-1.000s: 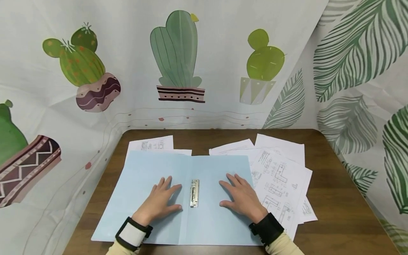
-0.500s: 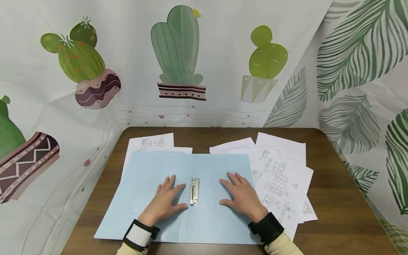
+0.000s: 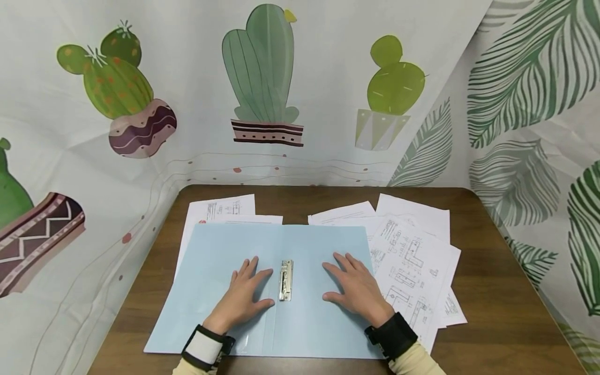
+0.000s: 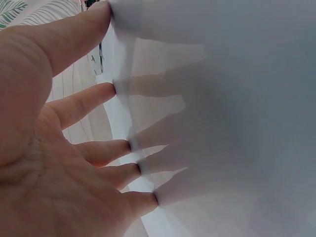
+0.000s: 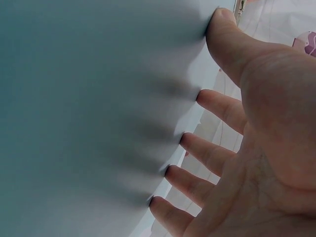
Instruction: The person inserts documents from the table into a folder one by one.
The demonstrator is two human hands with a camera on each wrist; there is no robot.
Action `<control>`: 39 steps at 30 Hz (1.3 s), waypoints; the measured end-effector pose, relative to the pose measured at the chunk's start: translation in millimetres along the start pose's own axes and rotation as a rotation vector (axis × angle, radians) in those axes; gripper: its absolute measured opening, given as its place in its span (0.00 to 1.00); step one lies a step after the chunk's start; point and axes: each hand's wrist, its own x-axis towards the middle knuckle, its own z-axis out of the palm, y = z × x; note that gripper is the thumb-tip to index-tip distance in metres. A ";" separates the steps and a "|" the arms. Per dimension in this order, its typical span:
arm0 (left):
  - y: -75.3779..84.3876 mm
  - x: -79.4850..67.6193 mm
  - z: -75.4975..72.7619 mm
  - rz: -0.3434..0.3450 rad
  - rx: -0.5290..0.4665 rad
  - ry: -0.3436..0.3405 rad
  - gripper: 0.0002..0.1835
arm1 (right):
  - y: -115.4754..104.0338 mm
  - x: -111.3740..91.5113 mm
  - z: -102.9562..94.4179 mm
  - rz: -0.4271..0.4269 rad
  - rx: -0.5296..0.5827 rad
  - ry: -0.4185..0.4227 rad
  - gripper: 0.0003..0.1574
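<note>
A light blue file folder [image 3: 309,328] lies spread open on the table in the head view. Near its middle crease is a metal lever clip [image 3: 286,280]. My left hand [image 3: 240,298] rests on the left cover with fingers spread, its thumb pointing at the clip. The right hand [image 3: 358,289] rests on the right cover, fingers spread as well. In the left wrist view the fingertips [image 4: 123,144] touch the glossy cover, which mirrors them. The right wrist view likewise has the fingertips [image 5: 186,138] against the blue surface, with the palm raised off it.
Printed sheets with technical drawings [image 3: 422,276] lie partly under the folder's right side. More sheets [image 3: 225,207] stick out behind its left cover. The brown wooden table [image 3: 497,312] ends at a cactus-and-leaf patterned cloth [image 3: 328,94].
My left hand has shifted slightly right, and the folder's left cover has slid a little right with it, baring more of the sheets behind. The right hand stays in place.
</note>
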 end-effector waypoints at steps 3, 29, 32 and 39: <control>1.6 0.0 -0.3 -0.013 -0.003 -0.001 0.38 | 0.0 -0.1 -0.2 0.000 0.004 0.000 0.46; 17.2 5.0 5.1 -0.064 0.024 0.032 0.38 | -0.5 -0.5 -1.7 0.001 0.017 -0.014 0.48; 16.3 4.7 5.1 -0.064 0.023 0.031 0.39 | -2.0 0.3 -3.0 -0.011 0.008 -0.006 0.48; 14.9 4.0 5.1 -0.050 0.038 0.046 0.40 | -4.9 1.6 -4.3 -0.001 0.007 -0.023 0.47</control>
